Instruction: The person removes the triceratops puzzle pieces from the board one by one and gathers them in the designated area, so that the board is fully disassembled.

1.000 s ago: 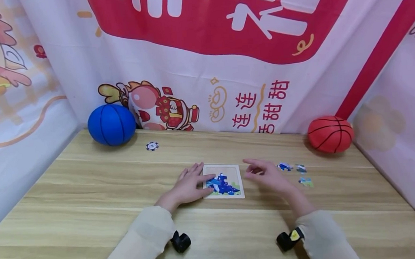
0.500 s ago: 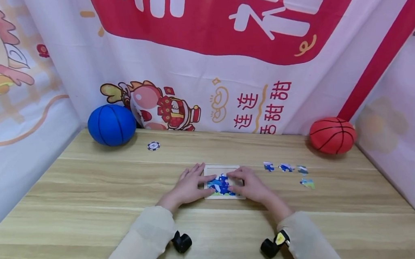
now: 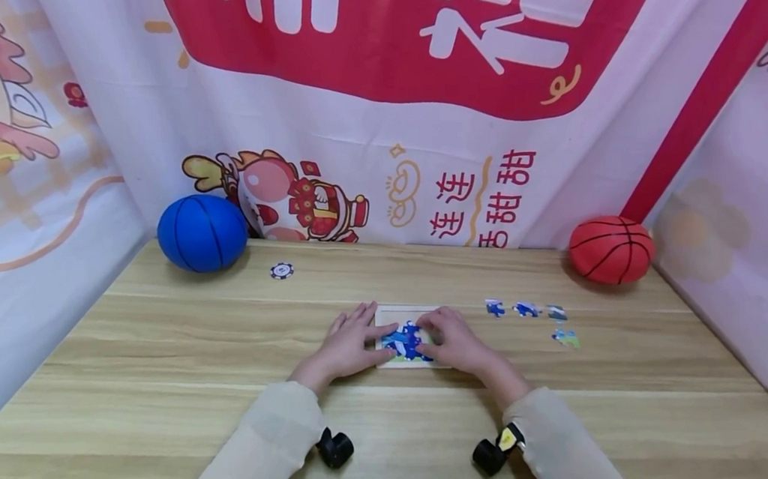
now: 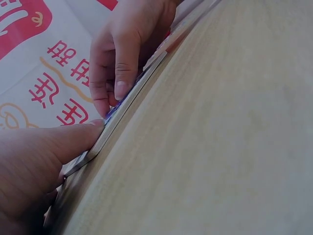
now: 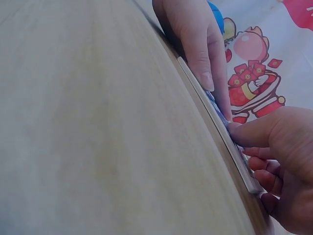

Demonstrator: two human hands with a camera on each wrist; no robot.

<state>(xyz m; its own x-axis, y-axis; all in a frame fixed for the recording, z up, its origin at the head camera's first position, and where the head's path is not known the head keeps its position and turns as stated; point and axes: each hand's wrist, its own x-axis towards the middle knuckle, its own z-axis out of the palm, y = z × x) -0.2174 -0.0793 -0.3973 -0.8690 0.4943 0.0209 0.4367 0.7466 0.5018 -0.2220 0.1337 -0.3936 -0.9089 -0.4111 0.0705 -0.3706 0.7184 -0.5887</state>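
A small pale-framed puzzle tray (image 3: 403, 305) lies on the table with joined blue jigsaw pieces (image 3: 404, 343) in its lower part. My left hand (image 3: 346, 345) rests at its left side, index finger and thumb stretched over the frame onto the pieces. From the right, my right hand (image 3: 458, 345) reaches over the tray, its thumb and index fingertips on the joined pieces and its other fingers bent. That hand hides the tray's right part. In the right wrist view the right thumb (image 5: 252, 132) touches the pieces just inside the frame's edge.
Several loose jigsaw pieces (image 3: 527, 309) lie right of the tray, one green-and-blue piece (image 3: 565, 338) nearer me. A poker chip (image 3: 282, 271) lies at the back left. A blue ball (image 3: 202, 233) and a red ball (image 3: 611, 250) stand at the back corners before a printed curtain (image 3: 376, 142).
My right hand has come left from beside the tray onto the joined pieces, uncovering a loose blue piece on the table. It has since shifted slightly further left. My left hand stays in place.
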